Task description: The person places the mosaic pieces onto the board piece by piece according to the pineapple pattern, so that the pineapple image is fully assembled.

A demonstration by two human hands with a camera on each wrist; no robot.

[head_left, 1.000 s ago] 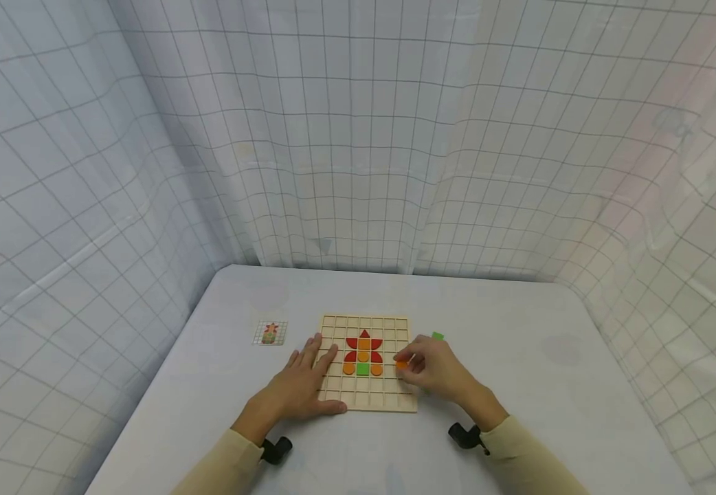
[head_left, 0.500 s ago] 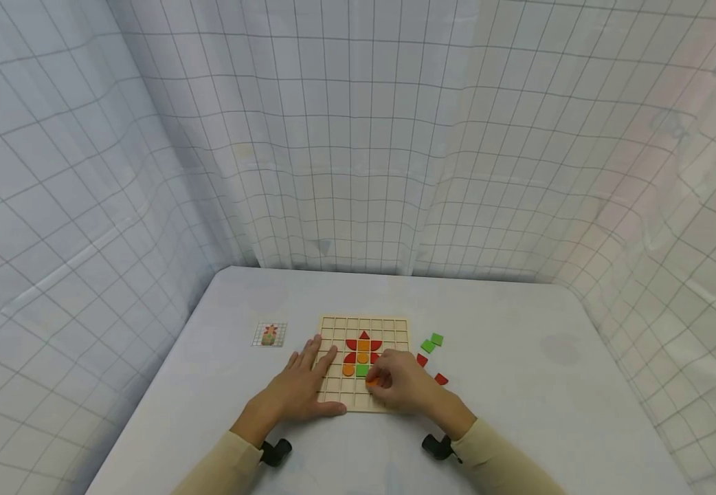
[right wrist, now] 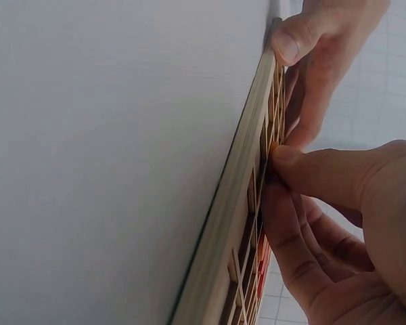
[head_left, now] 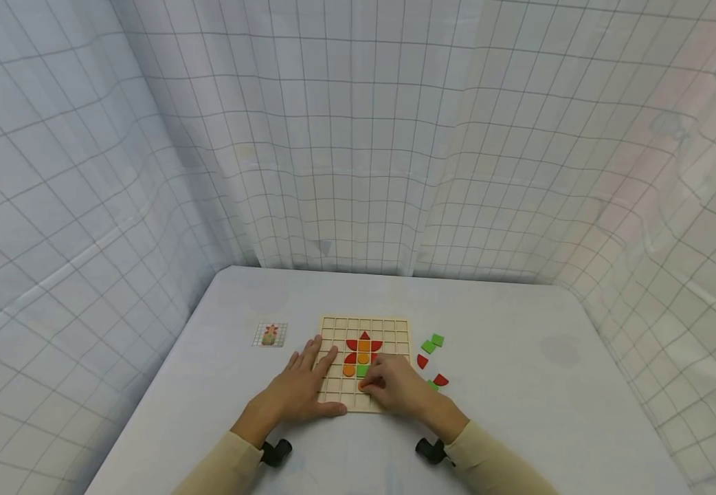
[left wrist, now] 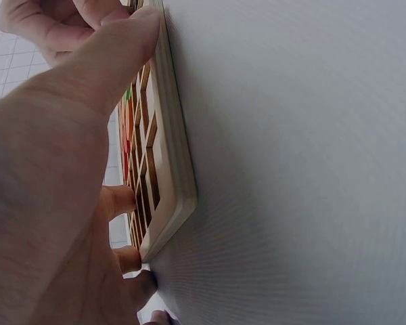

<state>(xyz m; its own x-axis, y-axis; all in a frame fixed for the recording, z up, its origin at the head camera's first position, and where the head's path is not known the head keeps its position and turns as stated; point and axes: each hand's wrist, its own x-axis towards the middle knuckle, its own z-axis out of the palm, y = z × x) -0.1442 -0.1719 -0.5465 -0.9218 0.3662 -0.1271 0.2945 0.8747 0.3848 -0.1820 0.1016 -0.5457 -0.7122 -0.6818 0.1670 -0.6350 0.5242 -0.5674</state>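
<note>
A pale wooden grid board [head_left: 395,328] lies on the white table. Its cells hold a red triangle [head_left: 365,335], an orange square [head_left: 364,346], several red petal-like pieces [head_left: 351,344], orange discs [head_left: 348,370] and a green square [head_left: 363,371]. My left hand [head_left: 296,390] rests on the board's left side, fingers spread and thumb at the near edge. Between thumb and fingertips, my right hand [head_left: 401,385] pinches an orange disc [head_left: 361,386] at the cell just nearer than the green square. That hand covers the board's right part. In the right wrist view, fingers mostly hide the disc.
Right of the board lie loose green squares [head_left: 437,339] and red quarter-circle pieces [head_left: 422,361]; another green piece [head_left: 433,386] is partly hidden by the right hand. A small pattern card [head_left: 270,334] lies at left. Grid-patterned curtains [head_left: 358,172] surround the table.
My right hand has moved left and nearer with the orange disc, from the board's right side to below the green square. Loose pieces at right came into view. The left hand stays put.
</note>
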